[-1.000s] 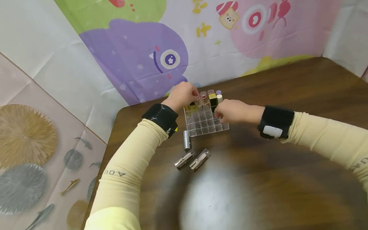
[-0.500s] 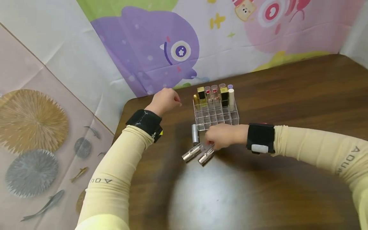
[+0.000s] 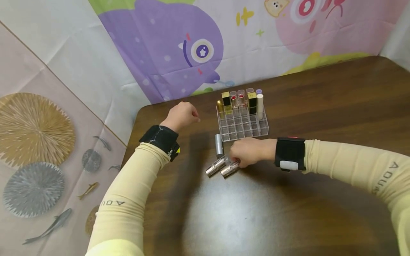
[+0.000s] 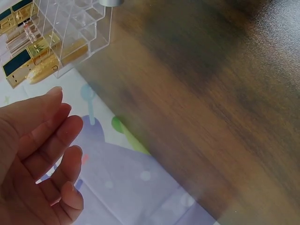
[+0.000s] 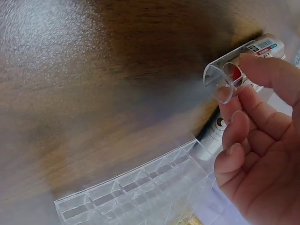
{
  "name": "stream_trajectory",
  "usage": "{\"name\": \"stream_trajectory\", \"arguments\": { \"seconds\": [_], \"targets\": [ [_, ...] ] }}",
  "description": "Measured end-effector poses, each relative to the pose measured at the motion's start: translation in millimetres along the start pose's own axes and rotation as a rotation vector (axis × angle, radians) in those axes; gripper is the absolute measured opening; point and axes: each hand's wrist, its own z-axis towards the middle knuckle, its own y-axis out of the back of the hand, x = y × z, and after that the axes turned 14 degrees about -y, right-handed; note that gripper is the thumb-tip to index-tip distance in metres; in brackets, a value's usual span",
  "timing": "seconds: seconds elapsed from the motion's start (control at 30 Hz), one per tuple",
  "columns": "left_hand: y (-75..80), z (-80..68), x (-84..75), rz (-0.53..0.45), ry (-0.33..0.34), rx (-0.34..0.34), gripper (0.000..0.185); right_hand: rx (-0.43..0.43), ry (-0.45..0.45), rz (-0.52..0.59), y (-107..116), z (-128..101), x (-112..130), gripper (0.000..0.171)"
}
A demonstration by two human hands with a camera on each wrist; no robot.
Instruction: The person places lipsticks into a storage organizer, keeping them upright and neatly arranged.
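Observation:
My right hand (image 3: 248, 152) pinches a lipstick (image 3: 230, 169) by its clear-capped end; the right wrist view shows the thumb and forefinger on the cap, with a red bullet inside. A second lipstick (image 3: 215, 167) with a metallic base lies just left of it. Behind the pair lies a silver tube (image 3: 219, 145). My left hand (image 3: 182, 116) hovers left of the clear lipstick rack (image 3: 243, 135), fingers loosely bent around nothing. In the left wrist view, its fingertips are apart from the gold tube (image 4: 42, 69) at the rack's corner.
Several lipsticks fill the rack's back row, among them a black-and-gold one (image 3: 252, 103) and a white tube (image 3: 259, 106). The front rows show bare compartments. A printed cloth (image 3: 205, 21) hangs behind the wooden table (image 3: 320, 106).
My left hand has drawn back leftward from the rack, leaving a black-and-gold lipstick visible there. My right hand has come down from the rack to the lipstick on the table, which has turned slightly.

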Motion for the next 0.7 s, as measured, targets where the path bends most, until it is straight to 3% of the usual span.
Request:
{"name": "stream_trajectory", "arguments": {
  "seconds": [0.13,0.27,0.5,0.7],
  "targets": [
    [0.3,0.2,-2.4,-0.007,-0.003,0.003,0.015,-0.010,0.025,-0.034,2.2,-2.4,-3.6,0.021],
    [0.6,0.6,-5.4,-0.011,-0.013,0.015,0.014,-0.023,0.010,0.005,12.2,-7.7,-11.8,0.012],
    [-1.5,5.0,-12.7,-0.026,-0.075,0.027,0.012,-0.057,-0.074,0.065,46.2,-18.6,-33.7,0.016],
    [-4.1,15.6,-30.4,-0.054,-0.134,0.017,0.011,-0.082,-0.180,0.064,72.5,-30.6,-55.0,0.020]
  ]
}}
